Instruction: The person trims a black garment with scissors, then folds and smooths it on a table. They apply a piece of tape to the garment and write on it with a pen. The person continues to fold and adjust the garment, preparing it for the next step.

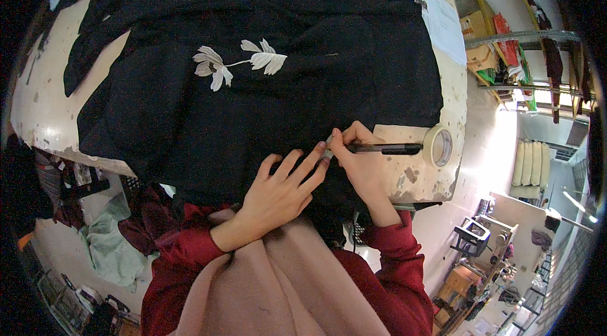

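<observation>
A black garment (265,102) lies spread on the table, with a white embroidered flower (212,68) and a second one (264,59) joined by a thin stem. My left hand (281,194) rests on the cloth, fingers spread and open, its fingertips at a small pale strip (328,142) near the garment's lower right. My right hand (363,171) is closed around a black pen (398,149), with thumb and index finger at that same strip; whether they grip it is unclear. A roll of pale tape (429,146) stands or lies just right of the pen.
The worn table (411,181) has a paper sheet (436,29) at its back right. Shelves (506,42) with bundles and a low bench (487,254) are off to the right. Cloths (114,241) hang or lie below the table's left edge.
</observation>
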The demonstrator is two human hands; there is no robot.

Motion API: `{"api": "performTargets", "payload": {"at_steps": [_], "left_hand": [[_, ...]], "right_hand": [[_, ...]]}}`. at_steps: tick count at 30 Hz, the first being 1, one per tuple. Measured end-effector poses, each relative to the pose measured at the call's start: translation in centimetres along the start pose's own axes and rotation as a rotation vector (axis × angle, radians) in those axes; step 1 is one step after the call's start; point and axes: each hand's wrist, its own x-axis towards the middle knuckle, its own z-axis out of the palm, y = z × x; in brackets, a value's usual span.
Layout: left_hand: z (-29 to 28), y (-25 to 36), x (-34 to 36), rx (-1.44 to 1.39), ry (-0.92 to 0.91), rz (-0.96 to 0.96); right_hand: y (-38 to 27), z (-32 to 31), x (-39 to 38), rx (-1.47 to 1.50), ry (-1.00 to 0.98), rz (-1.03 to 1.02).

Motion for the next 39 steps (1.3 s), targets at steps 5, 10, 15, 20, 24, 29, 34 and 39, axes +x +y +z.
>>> {"api": "performTargets", "payload": {"at_steps": [5, 10, 15, 20, 24, 29, 34, 39], "left_hand": [[-0.2, -0.1, 0.2, 0.026, 0.046, 0.007], [-0.3, -0.1, 0.2, 0.028, 0.036, 0.013], [-0.1, -0.1, 0.2, 0.024, 0.041, 0.01], [-0.1, -0.1, 0.2, 0.025, 0.042, 0.006], [0.4, 0.0, 0.0, -0.005, 0.008, -0.007], [0.4, 0.0, -0.1, 0.001, 0.007, -0.013], [0.4, 0.0, 0.0, -0.002, 0.014, -0.02], [-0.2, -0.1, 0.2, 0.025, 0.052, 0.009]], "right_hand": [[1.2, 0.2, 0.3, -0.014, -0.018, -0.015], [1.0, 0.4, 0.2, 0.002, -0.005, -0.052], [0.7, 0.4, 0.3, 0.026, -0.01, 0.001], [1.2, 0.5, 0.5, -0.04, 0.026, -0.173], [0.9, 0.2, 0.4, 0.039, -0.016, 0.031], [-0.8, -0.1, 0.2, 0.265, 0.014, 0.125], [0.3, 0.2, 0.4, 0.094, -0.008, 0.037], [1.0, 0.3, 0.3, 0.044, 0.015, 0.013]]}}
